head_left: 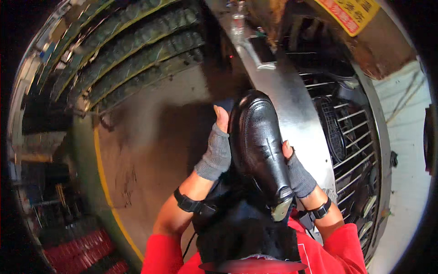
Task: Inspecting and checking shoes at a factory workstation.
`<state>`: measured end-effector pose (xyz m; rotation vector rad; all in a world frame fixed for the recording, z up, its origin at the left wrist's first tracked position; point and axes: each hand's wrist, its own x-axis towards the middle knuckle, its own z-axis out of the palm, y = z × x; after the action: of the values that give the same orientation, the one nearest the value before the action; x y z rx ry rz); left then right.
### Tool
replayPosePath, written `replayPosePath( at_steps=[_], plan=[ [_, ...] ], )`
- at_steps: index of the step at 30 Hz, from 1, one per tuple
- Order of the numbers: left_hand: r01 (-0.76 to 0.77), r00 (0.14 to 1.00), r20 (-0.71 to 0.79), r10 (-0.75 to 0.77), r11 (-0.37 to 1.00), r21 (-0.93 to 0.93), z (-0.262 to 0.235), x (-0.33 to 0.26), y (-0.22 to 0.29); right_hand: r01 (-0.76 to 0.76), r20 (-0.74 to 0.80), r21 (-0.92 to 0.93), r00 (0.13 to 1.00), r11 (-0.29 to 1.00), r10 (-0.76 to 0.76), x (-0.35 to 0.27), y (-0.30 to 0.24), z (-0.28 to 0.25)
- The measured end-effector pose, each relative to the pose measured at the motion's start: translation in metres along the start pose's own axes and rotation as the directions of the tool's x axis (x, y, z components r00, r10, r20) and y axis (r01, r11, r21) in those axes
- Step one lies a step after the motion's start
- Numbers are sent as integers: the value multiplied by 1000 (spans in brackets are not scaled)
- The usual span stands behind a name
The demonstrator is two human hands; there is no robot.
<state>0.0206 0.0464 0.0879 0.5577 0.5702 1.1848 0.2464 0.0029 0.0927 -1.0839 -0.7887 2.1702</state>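
1. Gripping a glossy black leather shoe (258, 146) from both sides, the person holds it up in the middle of the scene, toe pointing far and heel near the body.
2. The left hand (216, 150), in a grey fingerless glove, is closed against the shoe's left flank with the thumb lying along the upper.
3. The right hand (295, 171), gloved the same way, is pressed to the right flank near the heel; its fingers are hidden behind the shoe, so how far they wrap I cannot tell.
4. A pale heel tip (281, 209) shows at the near end, just above a dark apron.
5. Right of the shoe runs a shiny metal beam (292, 105), with a wire guard (351, 141) beyond it.
6. To handle this well, I judge both palms should keep even pressure on the flanks, bare fingertips staying off the polished toe, and the shoe staying clear of the beam.
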Motion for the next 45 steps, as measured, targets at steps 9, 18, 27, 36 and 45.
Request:
replayPosePath(
  at_steps=[9,18,27,36,45],
  plan=[
    [-121,957,174,232,-226,967,-59,77,-36,174,-276,210,955,962,-112,-17,-32,-33],
    [-156,988,12,155,979,129,-44,47,70,3,-50,316,999,949,14,13,-25,-10],
    [-120,983,160,92,976,179,-13,22,73,-42,187,183,982,982,7,37,18,-1],
    [-106,974,220,58,971,215,-1,18,68,33,102,58,994,998,-39,32,3,14],
    [-215,969,221,112,824,524,12,-18,83,177,96,-134,982,975,-165,24,-4,15]
  ],
)
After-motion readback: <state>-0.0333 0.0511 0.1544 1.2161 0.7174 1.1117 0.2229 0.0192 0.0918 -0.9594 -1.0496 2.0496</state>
